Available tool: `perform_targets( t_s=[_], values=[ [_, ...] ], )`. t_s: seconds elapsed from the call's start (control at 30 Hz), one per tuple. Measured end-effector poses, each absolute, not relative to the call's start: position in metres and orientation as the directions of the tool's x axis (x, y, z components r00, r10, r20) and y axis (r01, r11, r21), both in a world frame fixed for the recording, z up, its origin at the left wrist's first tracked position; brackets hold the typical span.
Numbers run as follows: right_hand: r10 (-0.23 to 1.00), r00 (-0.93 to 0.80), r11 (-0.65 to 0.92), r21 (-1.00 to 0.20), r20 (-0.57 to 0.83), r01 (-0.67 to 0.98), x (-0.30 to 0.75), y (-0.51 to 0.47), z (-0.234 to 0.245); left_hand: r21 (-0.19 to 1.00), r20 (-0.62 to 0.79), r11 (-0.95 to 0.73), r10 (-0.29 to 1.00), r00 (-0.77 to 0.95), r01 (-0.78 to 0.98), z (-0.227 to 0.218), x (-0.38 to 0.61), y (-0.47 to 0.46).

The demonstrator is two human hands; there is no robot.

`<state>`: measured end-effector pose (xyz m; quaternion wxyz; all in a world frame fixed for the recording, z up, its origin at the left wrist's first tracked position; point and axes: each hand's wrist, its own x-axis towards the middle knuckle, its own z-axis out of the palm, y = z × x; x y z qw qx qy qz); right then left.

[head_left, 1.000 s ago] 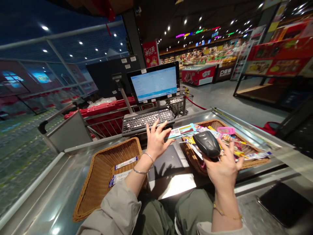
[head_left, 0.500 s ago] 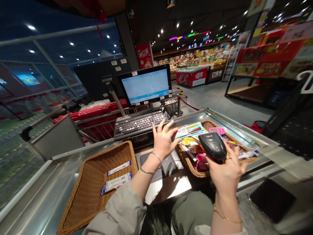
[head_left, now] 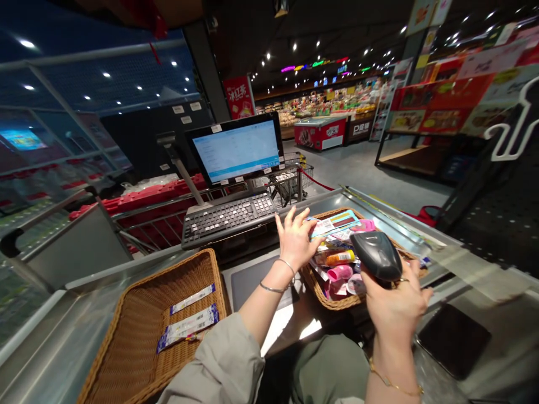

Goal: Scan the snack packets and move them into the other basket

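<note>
My right hand [head_left: 396,306] grips a black handheld barcode scanner [head_left: 376,255], held over the right wicker basket [head_left: 332,304]. Spread fingers of my left hand [head_left: 297,238] reach over that basket's left side, beside a light-blue flat packet [head_left: 337,223]; whether they touch it I cannot tell. Small packaged goods fill this basket, among them an orange-labelled item [head_left: 340,257] and a pink one [head_left: 340,273]. In the left wicker basket [head_left: 122,336] lie a few slim white-and-blue packets [head_left: 189,325].
A keyboard [head_left: 229,217] and a lit monitor [head_left: 238,150] stand ahead on the metal counter. A dark flat pad [head_left: 453,339] lies at the right. Red shopping carts [head_left: 138,196] stand behind the counter at the left.
My view has turned slightly right. My left hand has moved right, farther over the goods basket. The scanner stays in my right hand, and more orange and pink goods show below it.
</note>
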<state>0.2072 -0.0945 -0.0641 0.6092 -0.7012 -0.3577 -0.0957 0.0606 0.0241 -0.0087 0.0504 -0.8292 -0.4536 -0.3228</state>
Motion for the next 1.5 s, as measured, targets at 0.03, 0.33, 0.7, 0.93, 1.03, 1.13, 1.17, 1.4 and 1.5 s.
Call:
perform_targets(
  t_s=[0.03,0.33,0.7,0.93,1.03,1.13,1.17,1.4,1.5],
  values=[
    [0.384,0.723,-0.002,-0.783,0.574,0.623,0.209,-0.094,-0.065,0.216,0.574,-0.58,0.726,0.378,0.786,-0.009,0.065,0.027],
    [0.397,0.74,-0.01,-0.803,0.544,0.596,0.212,-0.095,-0.069,0.378,0.494,-0.514,0.815,0.302,0.77,-0.03,0.114,0.049],
    [0.429,0.626,0.096,-0.722,0.651,0.685,0.194,-0.09,-0.067,0.295,0.54,-0.488,0.794,0.278,0.821,0.001,0.024,0.015],
    [0.537,0.541,0.197,-0.72,0.647,0.665,0.158,-0.089,-0.06,0.203,0.502,-0.416,0.822,0.271,0.886,-0.012,-0.089,-0.03],
    [0.637,0.425,0.25,-0.694,0.643,0.675,0.138,-0.085,-0.061,0.19,0.467,-0.312,0.863,0.193,0.931,-0.02,-0.143,-0.045],
    [0.722,0.302,0.289,-0.669,0.622,0.685,0.115,-0.083,-0.061,0.209,0.435,-0.182,0.897,0.075,0.961,-0.026,-0.186,-0.059],
    [0.747,0.263,0.301,-0.663,0.611,0.686,0.107,-0.082,-0.061,0.219,0.429,-0.148,0.903,0.041,0.964,-0.028,-0.197,-0.063],
    [0.809,0.077,0.393,-0.635,0.582,0.665,0.059,-0.082,-0.059,0.282,0.38,-0.025,0.921,-0.088,0.959,-0.039,-0.232,-0.081],
    [0.829,0.023,0.405,-0.628,0.559,0.665,0.045,-0.08,-0.06,0.276,0.379,-0.008,0.92,-0.101,0.961,-0.04,-0.241,-0.082]
  ],
)
